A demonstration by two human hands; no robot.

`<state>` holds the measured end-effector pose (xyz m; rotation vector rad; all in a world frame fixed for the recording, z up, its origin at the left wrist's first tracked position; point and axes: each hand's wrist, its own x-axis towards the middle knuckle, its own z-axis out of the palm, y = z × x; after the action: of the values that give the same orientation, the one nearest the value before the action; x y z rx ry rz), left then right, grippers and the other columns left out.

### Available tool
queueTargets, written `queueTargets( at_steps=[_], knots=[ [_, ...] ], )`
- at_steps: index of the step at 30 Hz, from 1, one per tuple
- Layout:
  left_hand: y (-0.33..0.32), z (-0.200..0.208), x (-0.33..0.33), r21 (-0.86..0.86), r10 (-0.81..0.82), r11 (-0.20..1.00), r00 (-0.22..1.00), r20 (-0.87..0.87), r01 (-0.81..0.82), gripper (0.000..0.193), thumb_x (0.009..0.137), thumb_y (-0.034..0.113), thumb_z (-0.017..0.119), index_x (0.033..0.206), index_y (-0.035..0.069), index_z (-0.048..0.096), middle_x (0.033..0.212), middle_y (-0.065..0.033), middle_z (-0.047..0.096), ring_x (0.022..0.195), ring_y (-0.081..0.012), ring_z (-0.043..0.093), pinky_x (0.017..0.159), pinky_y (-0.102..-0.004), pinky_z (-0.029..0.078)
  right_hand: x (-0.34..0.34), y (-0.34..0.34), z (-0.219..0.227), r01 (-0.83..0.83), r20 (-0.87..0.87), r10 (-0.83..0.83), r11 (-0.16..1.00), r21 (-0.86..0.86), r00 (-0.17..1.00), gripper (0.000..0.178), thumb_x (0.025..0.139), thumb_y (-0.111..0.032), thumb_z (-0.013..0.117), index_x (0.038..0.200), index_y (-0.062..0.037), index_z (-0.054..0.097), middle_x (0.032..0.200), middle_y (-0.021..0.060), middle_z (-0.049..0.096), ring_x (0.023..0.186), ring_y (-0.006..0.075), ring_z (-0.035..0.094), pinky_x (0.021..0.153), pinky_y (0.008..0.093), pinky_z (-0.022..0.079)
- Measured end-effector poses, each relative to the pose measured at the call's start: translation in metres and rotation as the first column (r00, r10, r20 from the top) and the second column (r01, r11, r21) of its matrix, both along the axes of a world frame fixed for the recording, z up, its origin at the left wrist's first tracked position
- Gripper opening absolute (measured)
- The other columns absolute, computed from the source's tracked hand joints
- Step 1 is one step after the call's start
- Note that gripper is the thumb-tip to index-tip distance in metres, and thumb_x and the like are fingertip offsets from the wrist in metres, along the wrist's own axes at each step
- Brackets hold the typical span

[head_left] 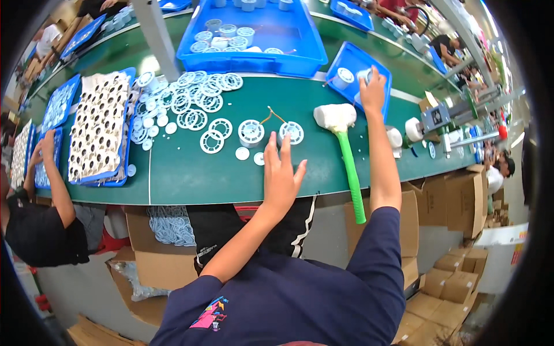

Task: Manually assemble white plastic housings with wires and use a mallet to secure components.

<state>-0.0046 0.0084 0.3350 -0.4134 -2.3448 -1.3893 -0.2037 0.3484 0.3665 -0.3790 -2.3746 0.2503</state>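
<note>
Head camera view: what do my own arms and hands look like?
Both your left hand and your right hand are bare, with no gloves and no watch or bracelet that I can see. You wear a dark navy shirt whose short sleeves leave the forearms uncovered. A bright, mostly pink print marks its left side.

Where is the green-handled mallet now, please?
In the head view, the mallet lies right of centre on the green bench, between the left hand and right forearm.

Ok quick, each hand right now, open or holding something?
Left hand: open, fingers spread by a pale spool.
Right hand: at another spool in the blue tray; grip can't be told.
</note>
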Motion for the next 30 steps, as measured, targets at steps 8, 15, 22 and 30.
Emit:
queueTargets(
  at_steps=[8, 15, 22, 30],
  knots=[
    [0.011, -0.005, -0.035, -0.079, 0.108, 0.99, 0.99, -0.09, -0.115, 0.065, 0.082, 0.008, 0.082, 0.14, 0.004, 0.052, 0.133, -0.0169, 0.056, 0.118, -0.0374, 0.058, 0.099, -0.047, 0.048, 0.016, 0.004, -0.004, -0.107, 0.363, -0.001, 0.954, 0.279, 0.932, 0.069, 0.091, -0.047, 0.073, 0.149, -0.0148, 0.054, 0.134, 0.0218, 0.06, 0.123, 0.0446, 0.06, 0.102, 0.0511, 0.051],
    [-0.036, 0.032, 0.016, 0.063, -0.29, 0.953, 0.953, -0.086, 0.296, 0.071, 0.08, 0.005, 0.08, 0.144, 0.004, 0.051, 0.131, -0.0189, 0.055, 0.119, -0.0393, 0.057, 0.101, -0.048, 0.05, 0.082, -0.12, 0.058, -0.301, -0.01, 0.305, 0.944, 0.139, 0.952, 0.04, 0.095, -0.018, 0.072, 0.13, 0.001, 0.064, 0.129, 0.0208, 0.062, 0.121, 0.041, 0.058, 0.105, 0.0488, 0.046],
    [-0.141, 0.023, 0.074, -0.005, 0.03, 1.0, 0.993, 0.113, -0.029, 0.071, 0.074, 0.003, 0.081, 0.141, 0.002, 0.056, 0.133, -0.0212, 0.055, 0.124, -0.0409, 0.056, 0.107, -0.0457, 0.048, 0.134, -0.32, 0.064, -0.827, 0.086, 0.873, 0.484, -0.285, 0.481, 0.022, 0.094, -0.003, 0.072, 0.116, -0.0025, 0.071, 0.108, 0.0151, 0.07, 0.079, 0.0273, 0.07, 0.068, 0.0361, 0.056],
    [-0.207, 0.006, 0.048, -0.011, 0.214, 0.976, 0.964, 0.159, -0.216, 0.07, 0.078, 0.008, 0.084, 0.141, 0.004, 0.053, 0.135, -0.0217, 0.05, 0.126, -0.0416, 0.053, 0.107, -0.0449, 0.046, 0.069, -0.457, -0.009, -0.857, 0.244, 0.875, 0.47, -0.212, 0.419, 0.026, 0.096, -0.017, 0.069, 0.119, -0.0058, 0.065, 0.115, 0.0164, 0.063, 0.086, 0.0398, 0.071, 0.072, 0.0475, 0.059]
  ],
)
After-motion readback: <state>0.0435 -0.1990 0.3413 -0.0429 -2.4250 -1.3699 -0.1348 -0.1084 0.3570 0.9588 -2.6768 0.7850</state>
